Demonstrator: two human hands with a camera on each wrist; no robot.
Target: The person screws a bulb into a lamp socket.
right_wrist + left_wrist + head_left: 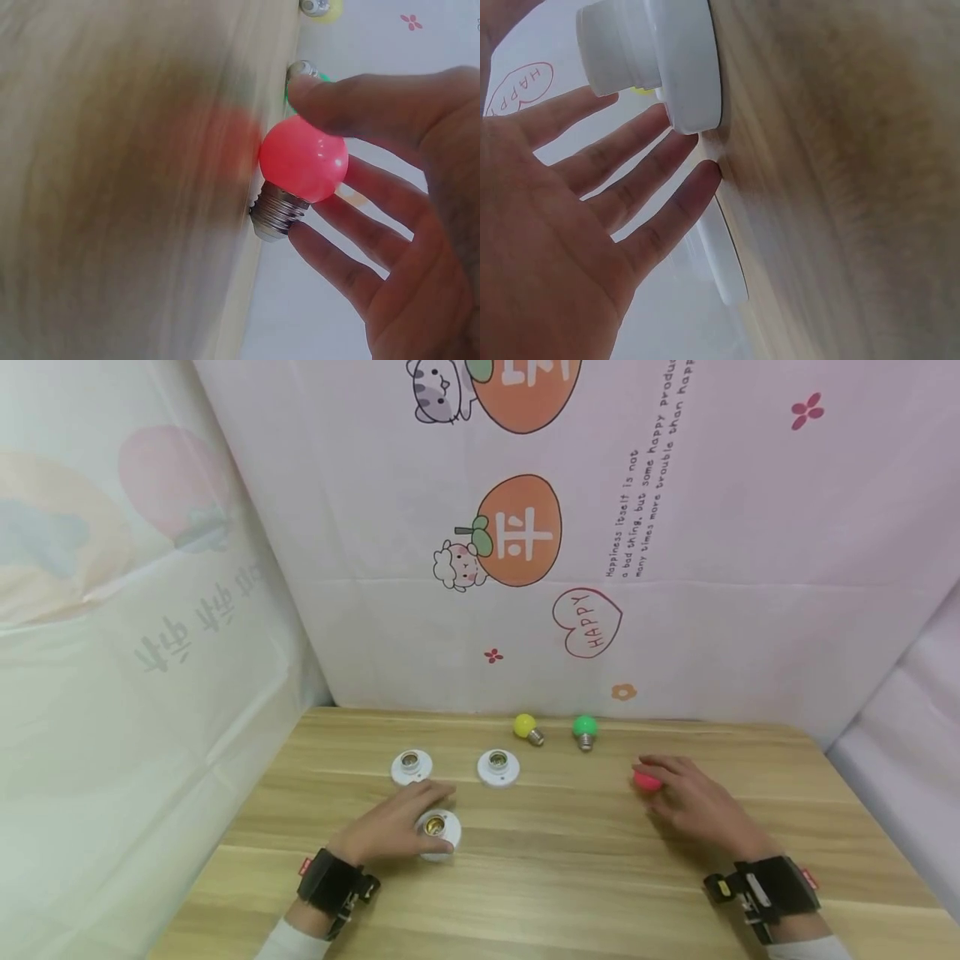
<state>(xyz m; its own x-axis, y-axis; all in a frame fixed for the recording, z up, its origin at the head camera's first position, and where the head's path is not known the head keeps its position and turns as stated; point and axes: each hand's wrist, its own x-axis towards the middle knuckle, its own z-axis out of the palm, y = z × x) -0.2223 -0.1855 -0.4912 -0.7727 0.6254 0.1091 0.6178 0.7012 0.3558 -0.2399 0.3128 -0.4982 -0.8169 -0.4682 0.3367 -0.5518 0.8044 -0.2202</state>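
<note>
My left hand (393,827) is spread around the nearest white lamp holder (447,833), thumb on the near side and fingers beyond it. In the left wrist view the fingers stretch out by the base of that holder (686,67); whether they touch it I cannot tell. On the right side of the table, my right hand (693,802) has its thumb and fingers around a red light bulb (647,780). The right wrist view shows the thumb at the top of the red globe (304,157), fingers behind, the metal screw base exposed.
Two more white lamp holders, a left one (411,767) and a middle one (498,767), stand farther back. A yellow bulb (526,726) and a green bulb (585,727) lie near the wooden table's (555,877) back edge. Printed cloth (375,568) hangs behind.
</note>
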